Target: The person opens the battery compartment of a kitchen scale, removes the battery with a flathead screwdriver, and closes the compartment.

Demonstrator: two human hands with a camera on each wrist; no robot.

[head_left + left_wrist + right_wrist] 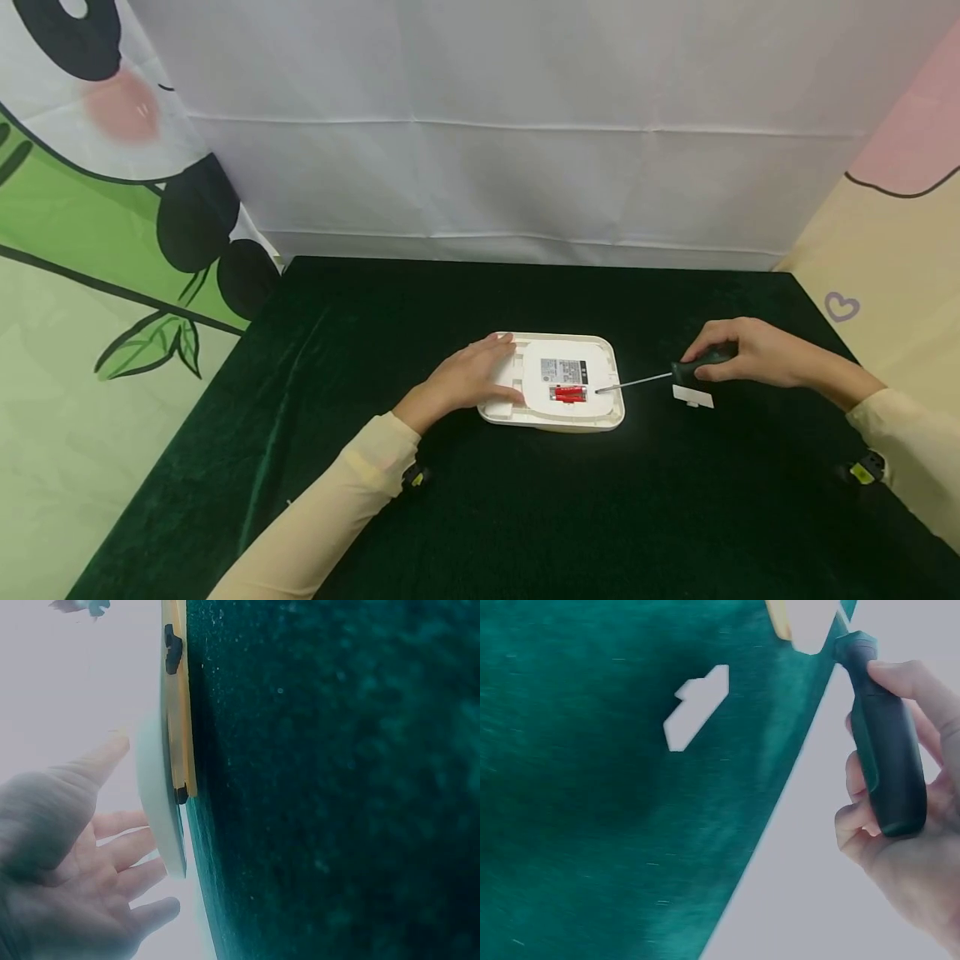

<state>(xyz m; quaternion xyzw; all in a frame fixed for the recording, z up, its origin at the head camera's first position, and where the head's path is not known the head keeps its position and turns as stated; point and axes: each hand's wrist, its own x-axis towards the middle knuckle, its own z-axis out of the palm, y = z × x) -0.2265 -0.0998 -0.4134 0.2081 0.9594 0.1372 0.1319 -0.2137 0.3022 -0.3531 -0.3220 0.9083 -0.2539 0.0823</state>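
Observation:
A flat white device [534, 350] with rounded corners lies underside up, showing a printed label [558, 371] and red batteries [570, 393] in an uncovered compartment. My left hand [474, 372] rests on its left end, fingers at the far edge and thumb near the front. The left wrist view shows those fingers [127, 851] fairly straight beside the device's pale rim [159, 795]. My right hand [761, 354] grips the dark handle of a screwdriver [889, 750]. The metal shaft points left, its tip at the device beside the batteries.
A small white battery cover [693, 397] with a tab lies on the dark green cloth [637, 508], just below the screwdriver handle in the head view. White fabric [525, 183] hangs behind the table, with printed fabric on both sides.

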